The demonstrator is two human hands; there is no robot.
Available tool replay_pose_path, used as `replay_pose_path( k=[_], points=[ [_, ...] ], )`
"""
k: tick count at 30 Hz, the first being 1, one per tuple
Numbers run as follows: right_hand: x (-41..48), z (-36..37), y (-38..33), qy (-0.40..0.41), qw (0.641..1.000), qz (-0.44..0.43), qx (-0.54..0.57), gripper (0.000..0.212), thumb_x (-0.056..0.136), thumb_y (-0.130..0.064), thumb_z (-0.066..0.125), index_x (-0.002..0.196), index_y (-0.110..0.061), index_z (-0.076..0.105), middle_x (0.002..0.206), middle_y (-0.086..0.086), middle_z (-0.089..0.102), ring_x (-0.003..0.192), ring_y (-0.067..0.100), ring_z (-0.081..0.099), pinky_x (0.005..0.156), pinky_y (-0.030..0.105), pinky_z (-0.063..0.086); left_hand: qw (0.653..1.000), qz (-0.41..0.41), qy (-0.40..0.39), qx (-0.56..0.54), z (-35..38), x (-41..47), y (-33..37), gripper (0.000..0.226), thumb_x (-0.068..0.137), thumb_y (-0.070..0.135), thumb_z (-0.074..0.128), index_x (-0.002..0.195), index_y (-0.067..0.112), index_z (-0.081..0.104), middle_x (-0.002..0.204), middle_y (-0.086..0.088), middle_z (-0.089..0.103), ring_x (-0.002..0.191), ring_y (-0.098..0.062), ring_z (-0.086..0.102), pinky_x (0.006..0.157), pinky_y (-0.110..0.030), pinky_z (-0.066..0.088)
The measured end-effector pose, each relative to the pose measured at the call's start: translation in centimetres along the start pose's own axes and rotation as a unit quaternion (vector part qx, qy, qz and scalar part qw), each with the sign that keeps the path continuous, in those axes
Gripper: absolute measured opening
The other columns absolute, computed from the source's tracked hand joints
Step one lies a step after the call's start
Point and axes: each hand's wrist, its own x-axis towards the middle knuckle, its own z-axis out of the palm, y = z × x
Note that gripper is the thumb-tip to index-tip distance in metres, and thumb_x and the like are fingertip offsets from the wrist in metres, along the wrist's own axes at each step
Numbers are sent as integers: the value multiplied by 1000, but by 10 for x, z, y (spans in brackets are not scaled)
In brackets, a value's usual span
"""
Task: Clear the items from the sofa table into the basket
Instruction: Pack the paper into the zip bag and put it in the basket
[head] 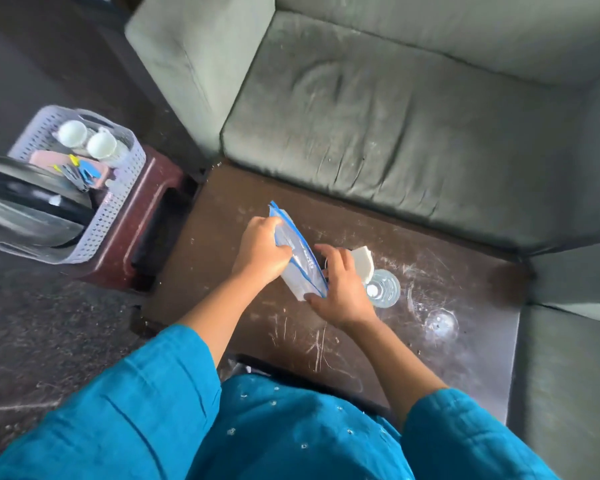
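both hands gripping the zip bag (pixel 300 252) over the desk (pixel 447 358) — left hand (pixel 262 252), right hand (pixel 342 289) | bag's long axis running away from me | I'm judging the basket (pixel 118 202) lying off left — left hand being nearer

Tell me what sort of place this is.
Most likely a home living room: a grey-green sofa wraps around a scratched dark sofa table, and a grey basket of cups sits on a stool beside it.
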Motion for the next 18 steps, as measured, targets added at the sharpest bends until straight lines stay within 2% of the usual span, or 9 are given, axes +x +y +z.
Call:
replay_pose_path(
  k=[2,5,7,10,11,13,15,17,18],
  points=[
    [4,-6,-15,59,998,12,0,52,70,-6,63,119,-18,51,109,4,57,95,22,57,77,21,41,1000,-4,2,-13,-20,-2,5,44,74,4,58,118,8,59,119,-14,54,101,-27,57,81,-24,40],
    [14,-25,-48,125,992,3,32,30,75,-5,63,103,-16,65,89,0,70,77,13,60,64,9,33,999,35,0,5,-57,-8,8,36,73,10,58,108,14,64,119,-12,51,103,-27,55,84,-25,41],
    [23,-38,-73,133,990,-29,38,26,75,-6,64,99,-17,68,82,-5,69,68,0,56,62,6,35,991,102,40,80,-83,-11,7,31,69,15,64,100,18,66,131,-13,42,113,-31,47,93,-29,36],
    [34,-52,-113,110,990,-80,41,20,78,-8,66,95,-16,70,75,-13,64,65,-14,54,60,1,36,950,262,81,150,-127,-11,12,19,65,23,76,82,17,68,145,-14,37,127,-32,38,102,-39,32],
    [37,-56,-123,99,990,-93,36,18,79,-8,66,95,-15,71,76,-12,64,66,-12,55,61,1,36,936,304,63,168,-138,-9,16,17,66,24,76,77,15,68,139,-12,47,125,-33,43,102,-42,35],
    [43,-59,-144,95,988,-120,24,18,80,-6,65,96,-14,71,80,-8,64,69,-2,56,64,1,36,921,347,29,174,-159,-7,22,14,70,20,75,74,10,65,104,-10,68,101,-30,60,95,-42,40],
    [47,-60,-160,113,985,-127,33,20,80,-4,65,95,-16,72,83,-5,63,71,3,55,68,3,38,934,332,29,130,-171,-6,23,12,75,15,71,77,9,61,77,-7,65,74,-29,59,81,-32,39],
    [50,-60,-173,123,982,-93,108,21,81,-2,64,91,-19,71,84,4,66,71,11,57,71,20,46,949,301,40,80,-178,-4,19,16,77,15,69,86,12,55,74,-1,61,69,-26,55,63,-29,35],
    [50,-58,-179,130,977,-74,149,21,80,-1,65,88,-19,71,83,9,68,72,15,57,70,28,48,952,296,36,69,-182,-2,16,19,79,15,68,93,14,54,77,3,60,69,-22,54,61,-29,36]
  ],
)
